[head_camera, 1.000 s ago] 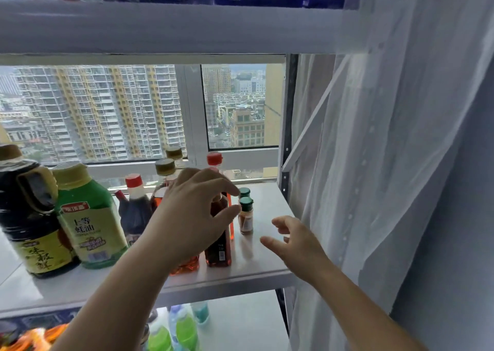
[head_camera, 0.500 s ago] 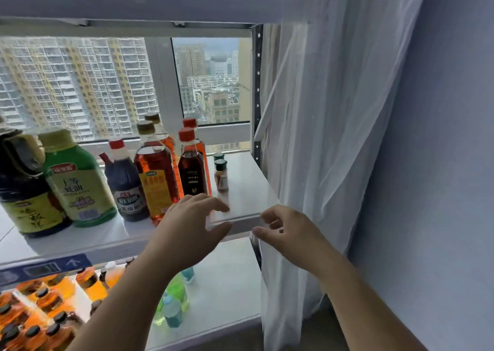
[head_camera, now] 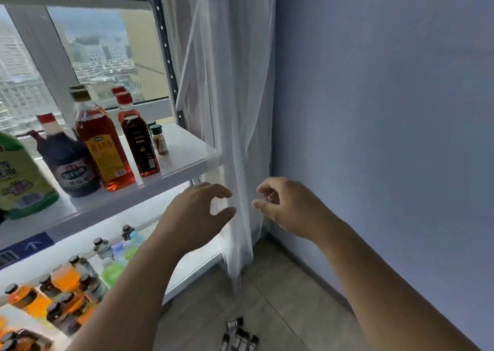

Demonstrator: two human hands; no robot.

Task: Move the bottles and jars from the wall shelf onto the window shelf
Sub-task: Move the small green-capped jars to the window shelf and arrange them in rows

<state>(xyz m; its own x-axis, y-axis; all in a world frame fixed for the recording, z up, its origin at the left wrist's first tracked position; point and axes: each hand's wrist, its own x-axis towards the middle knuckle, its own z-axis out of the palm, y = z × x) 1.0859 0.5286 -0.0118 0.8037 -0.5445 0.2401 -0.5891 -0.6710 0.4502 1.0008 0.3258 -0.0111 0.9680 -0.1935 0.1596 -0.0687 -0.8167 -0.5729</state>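
On the white window shelf (head_camera: pixel 187 147) stand a green bottle (head_camera: pixel 18 177), a dark soy bottle (head_camera: pixel 69 163), a red-orange oil bottle (head_camera: pixel 104 147), a slim dark bottle with a red cap (head_camera: pixel 139 142) and a small spice jar (head_camera: pixel 159 139). My left hand (head_camera: pixel 195 214) hangs below the shelf's front edge, fingers spread, holding nothing. My right hand (head_camera: pixel 288 206) is beside it in front of the curtain, fingers loosely curled and empty. The wall shelf is out of view.
A sheer white curtain (head_camera: pixel 240 110) hangs at the shelf's right end against a blue wall (head_camera: pixel 387 110). The lower shelf (head_camera: pixel 187 265) holds several orange and green drink bottles (head_camera: pixel 64 292). Small dark-capped bottles (head_camera: pixel 238 334) lie on the tiled floor.
My left hand let go of the slim dark bottle on the shelf. Both hands dropped below the shelf edge, and my view swung right and down toward the wall and floor.
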